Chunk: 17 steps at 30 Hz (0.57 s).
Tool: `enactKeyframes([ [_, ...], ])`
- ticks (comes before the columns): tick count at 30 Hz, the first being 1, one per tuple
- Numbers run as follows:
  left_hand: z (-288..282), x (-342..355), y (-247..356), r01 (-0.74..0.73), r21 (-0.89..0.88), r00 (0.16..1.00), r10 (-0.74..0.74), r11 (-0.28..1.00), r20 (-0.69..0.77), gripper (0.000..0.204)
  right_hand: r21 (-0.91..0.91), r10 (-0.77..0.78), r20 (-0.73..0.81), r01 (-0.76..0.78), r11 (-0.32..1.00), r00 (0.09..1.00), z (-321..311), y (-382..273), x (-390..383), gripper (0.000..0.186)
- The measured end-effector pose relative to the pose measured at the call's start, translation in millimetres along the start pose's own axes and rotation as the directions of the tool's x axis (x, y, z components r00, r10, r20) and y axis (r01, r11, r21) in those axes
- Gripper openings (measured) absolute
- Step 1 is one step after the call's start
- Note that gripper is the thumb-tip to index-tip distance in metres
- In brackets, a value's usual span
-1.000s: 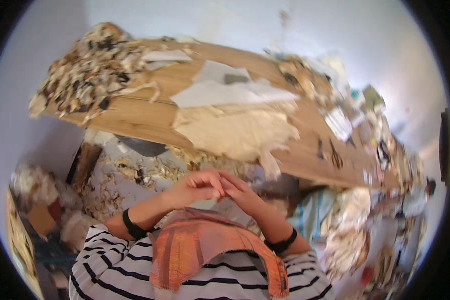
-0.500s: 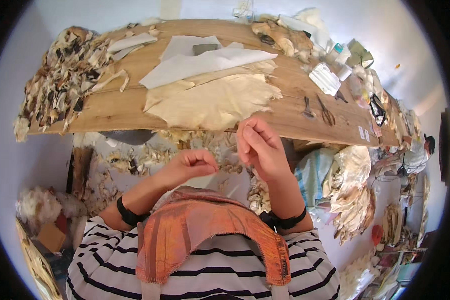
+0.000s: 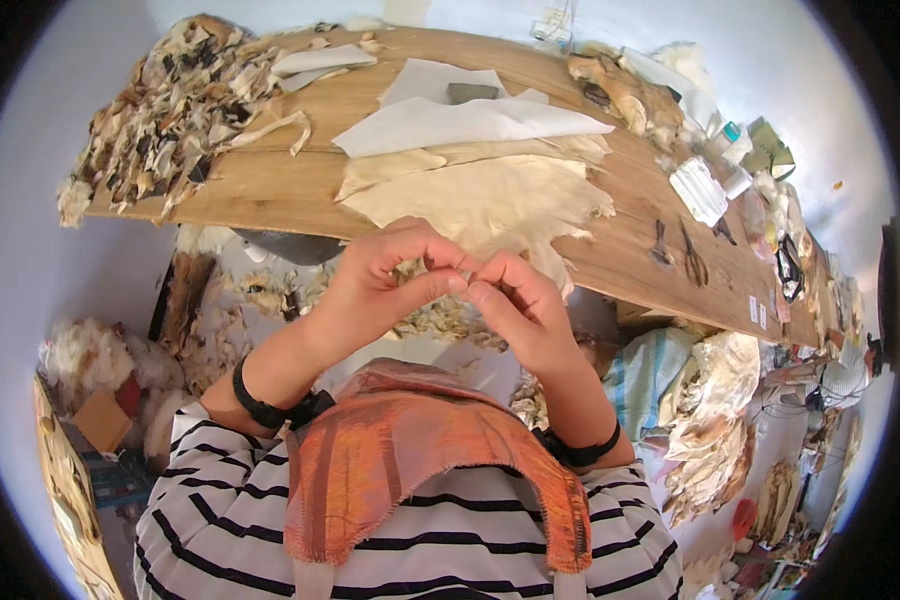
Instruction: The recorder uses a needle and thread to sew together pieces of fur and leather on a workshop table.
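Observation:
My left hand (image 3: 395,272) and my right hand (image 3: 520,305) meet in front of the table's near edge, both in a pinch with thumbs and fingertips touching or nearly so. Whatever lies between the fingertips is too small to make out. Just beyond them a pale cream hide (image 3: 470,200) is spread on the table, its near edge hanging over the front and partly covered by my hands. Across its far part lies a white sheet (image 3: 470,128), with a small grey-green block (image 3: 472,92) behind it.
The wooden table (image 3: 260,185) carries a heap of fur scraps (image 3: 180,110) at left. Scissors (image 3: 694,255), a smaller dark tool (image 3: 660,242) and a white tray (image 3: 699,190) lie at right. Hides (image 3: 715,410) hang beside a striped sack (image 3: 645,375). A person (image 3: 845,375) is at far right.
My hands were apart, the right one raised at the table edge; now they are together fingertip to fingertip. The left hand rose and the right came down; the view has shifted and tilted.

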State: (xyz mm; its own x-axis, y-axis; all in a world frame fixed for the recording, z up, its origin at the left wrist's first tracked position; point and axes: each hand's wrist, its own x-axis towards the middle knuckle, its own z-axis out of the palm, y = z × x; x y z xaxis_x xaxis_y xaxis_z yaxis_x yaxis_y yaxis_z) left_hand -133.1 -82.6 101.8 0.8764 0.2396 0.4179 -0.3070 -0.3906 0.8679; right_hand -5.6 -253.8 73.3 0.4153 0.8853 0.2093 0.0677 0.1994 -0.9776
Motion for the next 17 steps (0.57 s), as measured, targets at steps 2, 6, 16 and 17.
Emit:
enactKeyframes([
  [2,-2,-1,-2,-0.06,0.062,0.998,0.061,0.996,-0.023,0.009,-0.067,-0.017,0.022,0.018,0.998,1.0,2,0,0,0.007],
  [6,-2,-3,-4,-0.091,0.2,0.992,0.107,0.976,-0.071,0.006,-0.357,-0.161,-0.124,0.108,0.928,0.979,16,-17,-2,0.011],
  [16,3,0,-6,-0.078,0.074,0.993,0.084,0.994,-0.082,0.026,-0.437,-0.265,-0.219,0.148,0.887,0.939,3,-11,-3,0.009],
  [17,3,0,-6,-0.078,0.073,0.993,0.084,0.994,-0.081,0.026,-0.438,-0.265,-0.221,0.148,0.887,0.939,3,-11,-3,0.009],
])
